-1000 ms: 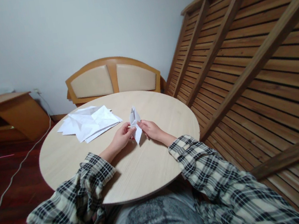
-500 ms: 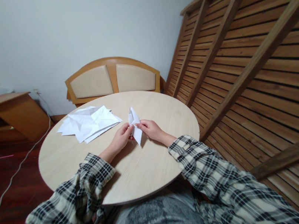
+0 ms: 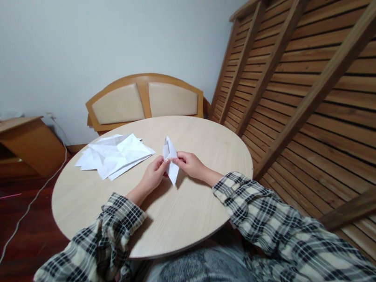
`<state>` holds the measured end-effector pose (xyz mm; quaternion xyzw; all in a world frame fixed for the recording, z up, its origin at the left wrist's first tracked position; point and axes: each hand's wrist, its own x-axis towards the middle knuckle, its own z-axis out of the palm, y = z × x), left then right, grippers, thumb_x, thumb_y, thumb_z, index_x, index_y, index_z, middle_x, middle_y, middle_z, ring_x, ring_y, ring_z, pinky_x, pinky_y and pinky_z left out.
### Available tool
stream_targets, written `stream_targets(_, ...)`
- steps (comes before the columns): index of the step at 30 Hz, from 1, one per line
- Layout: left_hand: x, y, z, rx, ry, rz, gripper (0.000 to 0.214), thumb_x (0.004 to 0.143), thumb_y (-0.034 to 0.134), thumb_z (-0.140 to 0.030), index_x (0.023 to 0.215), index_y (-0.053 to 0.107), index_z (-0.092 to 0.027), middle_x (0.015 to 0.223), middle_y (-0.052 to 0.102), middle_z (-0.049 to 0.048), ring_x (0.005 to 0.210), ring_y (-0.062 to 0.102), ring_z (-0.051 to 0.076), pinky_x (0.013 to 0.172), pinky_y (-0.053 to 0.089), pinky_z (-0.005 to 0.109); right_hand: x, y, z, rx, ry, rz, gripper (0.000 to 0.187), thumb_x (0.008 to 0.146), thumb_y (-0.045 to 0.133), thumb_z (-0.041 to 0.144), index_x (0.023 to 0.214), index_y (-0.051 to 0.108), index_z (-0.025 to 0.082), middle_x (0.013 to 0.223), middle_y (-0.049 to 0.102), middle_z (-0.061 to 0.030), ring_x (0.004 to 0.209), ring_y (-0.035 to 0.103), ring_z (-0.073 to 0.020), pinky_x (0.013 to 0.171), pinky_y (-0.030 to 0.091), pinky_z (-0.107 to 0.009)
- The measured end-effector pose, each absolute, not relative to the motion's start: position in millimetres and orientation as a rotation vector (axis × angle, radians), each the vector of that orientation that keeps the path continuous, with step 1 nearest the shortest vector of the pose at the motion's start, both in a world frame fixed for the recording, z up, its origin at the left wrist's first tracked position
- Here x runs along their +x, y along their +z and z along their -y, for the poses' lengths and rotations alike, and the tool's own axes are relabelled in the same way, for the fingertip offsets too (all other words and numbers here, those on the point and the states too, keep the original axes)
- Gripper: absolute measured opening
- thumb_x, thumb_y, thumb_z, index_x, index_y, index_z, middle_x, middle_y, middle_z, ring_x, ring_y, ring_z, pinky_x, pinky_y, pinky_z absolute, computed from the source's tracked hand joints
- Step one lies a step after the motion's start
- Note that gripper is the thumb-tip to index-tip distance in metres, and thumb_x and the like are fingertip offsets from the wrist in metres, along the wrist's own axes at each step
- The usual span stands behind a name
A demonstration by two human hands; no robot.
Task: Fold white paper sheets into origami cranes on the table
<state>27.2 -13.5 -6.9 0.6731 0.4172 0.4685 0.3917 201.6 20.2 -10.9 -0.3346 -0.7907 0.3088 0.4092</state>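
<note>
A small white sheet of folded paper (image 3: 173,174), pointed at its top and bottom, is held between my two hands above the round table (image 3: 206,213). My left hand (image 3: 154,172) pinches its left edge, thumb on the near face. From the right, my right hand (image 3: 191,164) grips the opposite edge, with the thumb also in front. The thumb tips almost meet across the paper's middle. Most of the other fingers are hidden behind it. To the left lies a loose pile of creased white paper sheets (image 3: 115,154).
Behind the table stands a wooden headboard (image 3: 145,98) with two cream panels. A slatted wooden frame (image 3: 308,94) leans along the right side. On the left are a low wooden desk (image 3: 29,141) and a white cable (image 3: 25,214) running across the dark red floor.
The view has shifted slightly, so the room sits a little further right and lower. Both hands keep their hold on the folded paper, which now tilts slightly differently.
</note>
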Motion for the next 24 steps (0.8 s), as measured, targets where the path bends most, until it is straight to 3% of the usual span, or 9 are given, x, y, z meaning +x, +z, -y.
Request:
stream_targets(13,26.7,-1.3,15.2,1.783,1.24,-1.069,0.028,0.088,0.054,-0.044,0.074,0.053,-0.019,0.064,0.049,-0.0021,0.058,0.046,0.014,0.054,0.038,0.027,201.2,-11.2,-20.7,-0.802,0.841,1.968,0.036,0.091,0.051,0.047,0.079,0.062,0.016,0.073,0.059,-0.0018,0.067,0.051,-0.0144,0.063,0.039,-0.027)
stream_targets(18,26.0,-2.5,13.6,1.757,1.275,-1.071,0.024,0.087,0.056,-0.04,0.078,0.058,-0.018,0.068,0.052,-0.0012,0.06,0.047,0.014,0.056,0.038,0.027,201.7,-13.6,-21.9,-0.803,0.904,1.974,0.039,0.09,0.052,0.05,0.072,0.06,0.016,0.066,0.053,-0.0002,0.063,0.046,-0.0134,0.06,0.036,-0.026)
stream_targets(24,24.8,-9.9,8.8,1.668,1.348,-1.043,0.023,0.083,0.062,-0.037,0.094,0.058,-0.017,0.08,0.06,0.0009,0.068,0.054,0.015,0.061,0.043,0.027,202.2,-13.0,-19.6,-0.769,0.857,2.014,0.035,0.088,0.058,0.048,0.086,0.066,0.014,0.07,0.055,0.0,0.062,0.044,-0.0121,0.057,0.033,-0.025)
